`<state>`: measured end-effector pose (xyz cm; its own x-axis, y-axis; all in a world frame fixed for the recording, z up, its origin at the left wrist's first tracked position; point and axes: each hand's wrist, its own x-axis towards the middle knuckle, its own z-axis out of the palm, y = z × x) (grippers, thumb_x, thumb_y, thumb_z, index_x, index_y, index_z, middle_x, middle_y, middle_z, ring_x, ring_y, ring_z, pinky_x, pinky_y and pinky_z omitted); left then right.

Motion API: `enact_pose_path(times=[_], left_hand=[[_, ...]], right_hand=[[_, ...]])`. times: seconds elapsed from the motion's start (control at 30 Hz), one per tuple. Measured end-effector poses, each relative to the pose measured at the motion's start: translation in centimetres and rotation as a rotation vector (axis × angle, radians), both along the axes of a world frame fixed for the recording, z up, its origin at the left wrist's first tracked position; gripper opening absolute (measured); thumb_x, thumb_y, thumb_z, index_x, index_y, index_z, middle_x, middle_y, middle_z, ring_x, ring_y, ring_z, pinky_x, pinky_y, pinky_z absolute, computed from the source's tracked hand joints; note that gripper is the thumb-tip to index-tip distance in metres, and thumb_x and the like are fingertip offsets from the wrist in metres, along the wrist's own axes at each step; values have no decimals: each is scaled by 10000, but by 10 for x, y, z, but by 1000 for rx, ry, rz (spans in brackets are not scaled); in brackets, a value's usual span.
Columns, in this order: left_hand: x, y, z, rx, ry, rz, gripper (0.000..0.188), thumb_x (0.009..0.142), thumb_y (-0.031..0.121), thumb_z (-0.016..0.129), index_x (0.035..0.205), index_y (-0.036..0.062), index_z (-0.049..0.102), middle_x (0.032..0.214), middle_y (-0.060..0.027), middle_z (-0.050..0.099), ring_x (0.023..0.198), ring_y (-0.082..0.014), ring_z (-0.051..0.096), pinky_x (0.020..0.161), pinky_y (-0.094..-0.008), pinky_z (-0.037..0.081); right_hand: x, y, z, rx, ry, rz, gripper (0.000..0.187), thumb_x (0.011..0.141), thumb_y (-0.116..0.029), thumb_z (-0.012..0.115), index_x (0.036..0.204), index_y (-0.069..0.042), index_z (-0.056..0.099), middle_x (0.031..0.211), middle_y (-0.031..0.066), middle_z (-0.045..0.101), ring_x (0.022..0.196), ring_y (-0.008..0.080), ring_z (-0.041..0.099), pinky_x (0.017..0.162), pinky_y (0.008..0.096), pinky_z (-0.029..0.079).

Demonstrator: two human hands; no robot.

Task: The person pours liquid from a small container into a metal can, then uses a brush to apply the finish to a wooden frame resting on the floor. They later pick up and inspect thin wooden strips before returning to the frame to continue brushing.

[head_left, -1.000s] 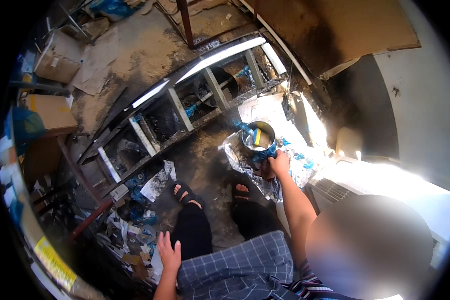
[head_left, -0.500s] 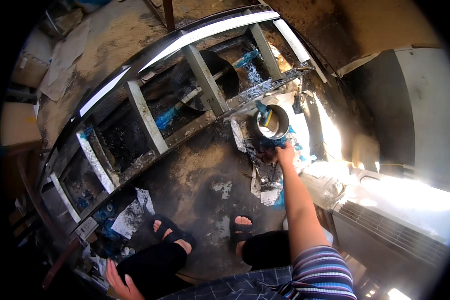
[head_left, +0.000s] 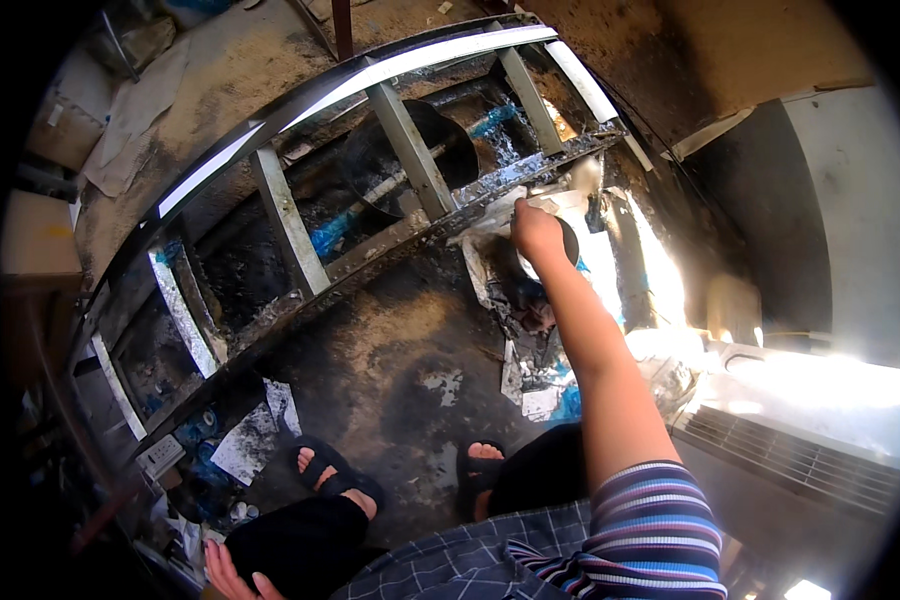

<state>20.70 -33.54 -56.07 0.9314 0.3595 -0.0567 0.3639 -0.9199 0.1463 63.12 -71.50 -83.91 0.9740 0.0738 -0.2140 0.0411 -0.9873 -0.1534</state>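
Note:
My right hand (head_left: 538,236) is closed at the rim of a round metal pot (head_left: 570,242), where the handle of a paintbrush stood a moment ago. Its fingers are wrapped round that handle, and the hand now hides the brush. Stained paper and rags (head_left: 485,265) lie under and around the pot. At the lower left my left hand (head_left: 232,574) rests beside my dark-trousered leg with its fingers stretched out, holding nothing. A curved metal frame (head_left: 410,150) with white strips along its edge and several grey crossbars lies beyond the pot.
A round dark disc (head_left: 450,150) sits within the frame. To the right stands a pale unit with a slatted grille (head_left: 790,455) in bright light. Paint-marked paper (head_left: 245,445) lies near my left foot. Cardboard boxes (head_left: 40,235) are at the far left.
My right hand has moved from the near side of the pot up to its far-left rim and closed round the brush handle. The left hand has barely moved.

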Motion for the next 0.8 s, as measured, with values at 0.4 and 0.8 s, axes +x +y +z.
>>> enact_pose_path(times=[0.4,0.8], left_hand=[[-10,17,-22,-93,-194,119,499,939,324,451,1277,-42,470,1300,-213,482,1224,-343,435,1052,-440,309],[113,-36,-54,-715,282,-276,371,743,25,644,1107,-15,579,1034,-169,613,958,-322,597,858,-346,456]], right_hand=[[-68,-74,30,298,-164,-194,231,824,-183,636,972,-66,503,786,230,625,761,423,601,671,473,467],[-76,-93,9,252,-260,-433,304,779,-269,660,960,-42,571,790,209,649,777,390,629,686,450,488]])
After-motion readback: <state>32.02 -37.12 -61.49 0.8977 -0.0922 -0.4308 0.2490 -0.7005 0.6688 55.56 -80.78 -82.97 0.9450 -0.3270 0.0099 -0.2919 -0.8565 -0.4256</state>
